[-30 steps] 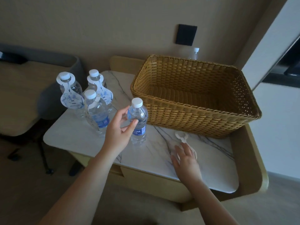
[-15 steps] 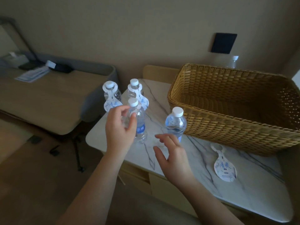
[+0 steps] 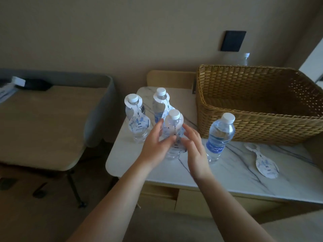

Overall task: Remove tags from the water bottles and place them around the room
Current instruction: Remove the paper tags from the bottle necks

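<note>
On the marble table (image 3: 157, 173), three of the four bottles still wore their tags, so by my reckoning only a quarter of the untagging was done and none of the placing had begun. At the left stood the left bottle (image 3: 138, 123), tag hanging from its neck, with the back bottle (image 3: 160, 107) just behind and to its right, tagged too. In front of them stood the middle bottle (image 3: 173, 135), its tag draped down the front. My left hand (image 3: 155, 145) had its fingers spread loosely against that bottle's left side, and my right hand (image 3: 194, 145) came in on the other side, fingers straight and apart; neither had closed on anything, though motion blur left the exact contact unclear. To the right stood the bare bottle (image 3: 219, 137), and beyond it the loose tag (image 3: 265, 163) lay flat on the marble.

The marble top sat on a pale wooden cabinet. A wicker basket (image 3: 253, 119) filled its back right, touching nothing else. Another bottle cap (image 3: 245, 58) peeked up behind the basket by the beige wall. A tan desk (image 3: 43, 123) stood to the left, apart from the table.
</note>
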Action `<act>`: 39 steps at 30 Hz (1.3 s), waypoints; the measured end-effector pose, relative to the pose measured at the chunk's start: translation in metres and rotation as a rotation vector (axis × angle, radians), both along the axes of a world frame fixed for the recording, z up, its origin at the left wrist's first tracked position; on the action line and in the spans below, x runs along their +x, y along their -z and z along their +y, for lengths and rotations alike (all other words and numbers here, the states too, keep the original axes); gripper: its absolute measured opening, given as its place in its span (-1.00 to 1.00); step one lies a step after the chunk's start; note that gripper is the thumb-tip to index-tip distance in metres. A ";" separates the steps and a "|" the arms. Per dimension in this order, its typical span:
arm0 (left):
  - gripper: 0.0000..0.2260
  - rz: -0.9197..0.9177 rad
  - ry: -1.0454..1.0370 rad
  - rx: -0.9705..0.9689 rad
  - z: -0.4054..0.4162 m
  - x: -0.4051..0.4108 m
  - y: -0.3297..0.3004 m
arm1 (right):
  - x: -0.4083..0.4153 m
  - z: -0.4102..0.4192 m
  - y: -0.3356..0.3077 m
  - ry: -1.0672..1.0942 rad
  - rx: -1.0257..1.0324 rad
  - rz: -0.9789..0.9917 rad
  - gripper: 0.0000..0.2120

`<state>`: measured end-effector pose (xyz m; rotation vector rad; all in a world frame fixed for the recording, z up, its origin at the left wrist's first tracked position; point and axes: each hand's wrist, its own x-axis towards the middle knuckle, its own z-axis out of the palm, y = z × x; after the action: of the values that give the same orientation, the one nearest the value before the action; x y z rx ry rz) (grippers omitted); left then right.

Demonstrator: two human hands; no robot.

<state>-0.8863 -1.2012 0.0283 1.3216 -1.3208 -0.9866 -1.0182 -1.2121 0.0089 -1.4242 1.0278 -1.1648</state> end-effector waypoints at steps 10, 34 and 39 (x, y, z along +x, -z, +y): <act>-0.58 0.051 -0.152 0.018 0.013 -0.003 0.021 | -0.006 -0.028 -0.015 0.015 0.080 -0.018 -0.65; -0.54 -0.092 -0.085 0.011 -0.023 0.014 0.022 | -0.046 -0.017 0.022 -0.082 0.406 -0.280 -0.95; -0.49 -0.072 -0.082 -0.003 -0.024 0.015 0.024 | -0.049 -0.007 -0.001 -0.091 0.351 -0.345 -0.95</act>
<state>-0.8713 -1.2255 0.0044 1.4088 -1.3109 -0.8878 -1.0672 -1.2195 0.0102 -0.9460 0.8623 -1.0570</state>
